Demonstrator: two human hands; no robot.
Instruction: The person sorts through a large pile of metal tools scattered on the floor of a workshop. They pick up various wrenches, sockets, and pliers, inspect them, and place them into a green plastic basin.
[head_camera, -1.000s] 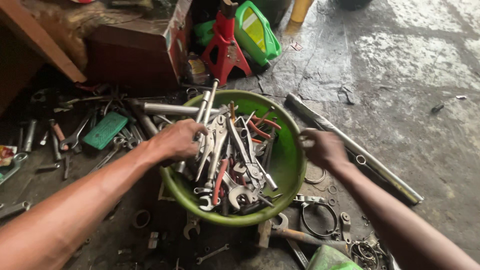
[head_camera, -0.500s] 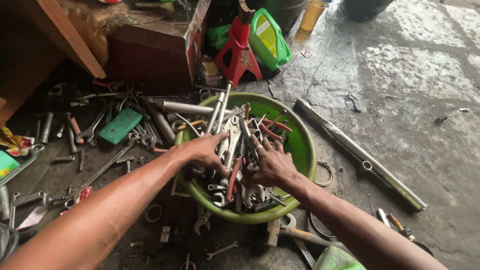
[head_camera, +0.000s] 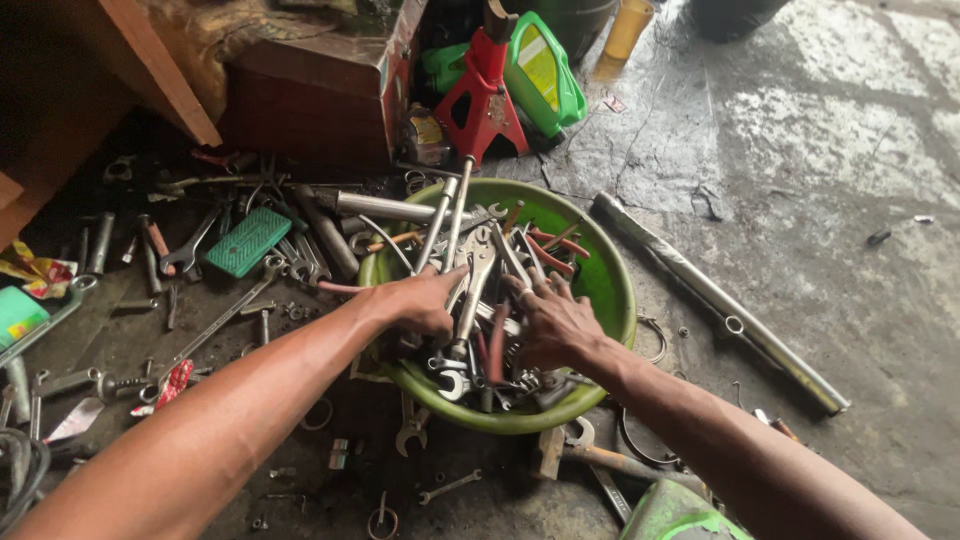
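Inside one green basin (head_camera: 600, 290), two spread hands, left (head_camera: 420, 300) and right (head_camera: 550, 320), touch wrenches (head_camera: 470, 290).

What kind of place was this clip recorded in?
Most likely a vehicle repair workshop floor. Both hands dig through a green basin heaped with wrenches and pliers, a red jack stand stands behind it, and loose tools lie across the stained concrete floor.

Jumbled steel wrenches (head_camera: 478, 300) in green basin (head_camera: 605, 285)
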